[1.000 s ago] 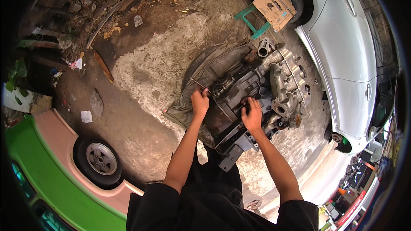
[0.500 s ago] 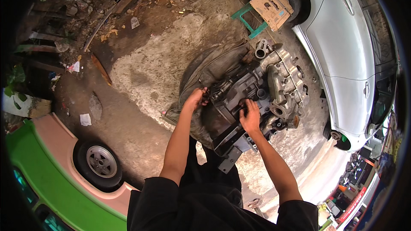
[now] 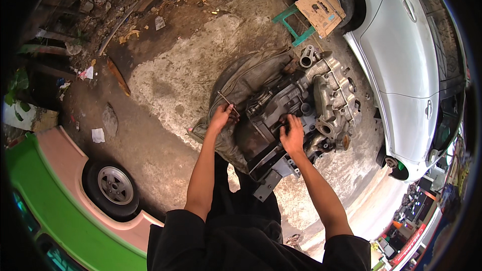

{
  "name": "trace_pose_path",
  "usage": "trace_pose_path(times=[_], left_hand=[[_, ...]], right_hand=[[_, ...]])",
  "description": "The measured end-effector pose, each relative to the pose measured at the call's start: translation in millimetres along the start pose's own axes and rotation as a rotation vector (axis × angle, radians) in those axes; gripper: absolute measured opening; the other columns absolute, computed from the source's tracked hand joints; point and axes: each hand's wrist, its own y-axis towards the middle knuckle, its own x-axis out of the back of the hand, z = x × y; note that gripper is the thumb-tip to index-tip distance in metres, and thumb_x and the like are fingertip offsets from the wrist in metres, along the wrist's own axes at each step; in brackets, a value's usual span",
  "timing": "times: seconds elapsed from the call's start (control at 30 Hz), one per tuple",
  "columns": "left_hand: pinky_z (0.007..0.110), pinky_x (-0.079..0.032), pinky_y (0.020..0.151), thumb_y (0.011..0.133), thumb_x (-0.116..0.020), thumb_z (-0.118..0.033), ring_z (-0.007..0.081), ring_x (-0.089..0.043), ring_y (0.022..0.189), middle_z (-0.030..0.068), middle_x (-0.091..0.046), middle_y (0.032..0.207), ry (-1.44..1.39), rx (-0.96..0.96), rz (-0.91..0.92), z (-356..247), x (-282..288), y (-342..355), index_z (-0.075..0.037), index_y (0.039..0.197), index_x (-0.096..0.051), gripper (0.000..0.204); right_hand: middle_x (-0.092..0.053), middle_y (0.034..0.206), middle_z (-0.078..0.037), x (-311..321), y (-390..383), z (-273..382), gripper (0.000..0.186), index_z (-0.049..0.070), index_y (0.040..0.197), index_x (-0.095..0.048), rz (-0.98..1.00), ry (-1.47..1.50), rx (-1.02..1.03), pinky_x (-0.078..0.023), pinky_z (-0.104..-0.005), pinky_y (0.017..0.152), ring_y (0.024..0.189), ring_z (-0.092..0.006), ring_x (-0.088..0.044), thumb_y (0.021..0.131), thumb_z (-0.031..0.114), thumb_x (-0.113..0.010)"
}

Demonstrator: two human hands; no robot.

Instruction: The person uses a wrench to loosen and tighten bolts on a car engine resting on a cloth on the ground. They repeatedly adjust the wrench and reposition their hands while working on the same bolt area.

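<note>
A car engine [image 3: 273, 113] lies on its side in front of me, dark on the near side. Silver cast parts [image 3: 334, 88] make up its right side. At the engine's left edge, my left hand [image 3: 221, 118] is closed round a thin metal rod [image 3: 224, 96], which sticks up beyond the fingers. The rod's lower end is hard to make out among the fingers. Bent over the middle of the engine, my right hand [image 3: 293, 138] has its thumb and curled fingertips on the dark housing. Its fingertips partly hide the spot they touch.
A grey-brown crumpled cover [image 3: 251, 73] lies under and beyond the engine. Past it stands a green stool [image 3: 288, 22] with a cardboard sheet [image 3: 320, 11] on top. A silver car [image 3: 406, 65] stands at right, a green-and-pink vehicle [image 3: 60, 195] at lower left. Litter and wood scraps lie far left.
My left hand has drawn back slightly to the left from the engine, and the thin rod now shows above its fingers. The right hand stays in nearly the same place on the engine.
</note>
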Motion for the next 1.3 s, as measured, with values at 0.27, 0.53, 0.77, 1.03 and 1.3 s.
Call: trace_pose_path(times=[0.27,0.53,0.77,1.03,1.3], left_hand=[[0.034,-0.057,0.074,0.099,-0.065,-0.015,0.0206,-0.07,0.084,0.0144,-0.071,0.093,-0.105,-0.362,-0.169,37,-25,-11,0.002,0.11,-0.062,0.021],[0.032,-0.051,0.079,0.098,-0.067,-0.013,0.0175,-0.064,0.084,0.0104,-0.071,0.096,0.133,-0.567,-0.36,49,-45,-18,0.0,0.109,-0.066,0.018],[0.033,-0.05,0.08,0.097,-0.067,-0.014,0.0181,-0.063,0.083,0.0122,-0.071,0.092,0.228,-0.599,-0.378,35,-54,-39,0.002,0.107,-0.067,0.019],[0.039,-0.053,0.076,0.097,-0.063,-0.008,0.0327,-0.07,0.086,0.0194,-0.072,0.093,0.419,-0.642,-0.39,22,-62,-52,0.004,0.105,-0.066,0.015],[0.041,-0.054,0.072,0.1,-0.054,-0.001,0.0364,-0.07,0.089,0.0226,-0.069,0.095,0.417,-0.663,-0.405,17,-70,-56,0.004,0.112,-0.06,0.014]], right_hand=[[-0.059,0.103,-0.016,0,0,-4,0.029,0.003,0.104,-0.059,0.031,0.011,0.017,-0.044,-0.0482,0.092,0.103,-0.0387,-0.054,0.076,0.007,-0.064],[-0.06,0.106,-0.018,-1,0,-5,0.031,0.001,0.107,-0.059,0.03,-0.003,0.029,-0.044,-0.0486,0.094,0.104,-0.0402,-0.054,0.077,0.008,-0.064],[-0.06,0.107,-0.019,-3,-1,-8,0.032,-0.001,0.108,-0.059,0.016,0.015,0.016,-0.044,-0.0484,0.094,0.104,-0.0406,-0.054,0.078,0.008,-0.064],[-0.06,0.109,-0.02,-4,-2,-8,0.037,-0.003,0.113,-0.059,0.012,0.023,-0.005,-0.044,-0.0481,0.096,0.105,-0.0412,-0.054,0.078,0.008,-0.064],[-0.06,0.11,-0.022,-6,-2,-12,0.04,-0.005,0.115,-0.059,0.041,0.012,-0.017,-0.043,-0.049,0.098,0.106,-0.0417,-0.054,0.078,0.008,-0.064]])
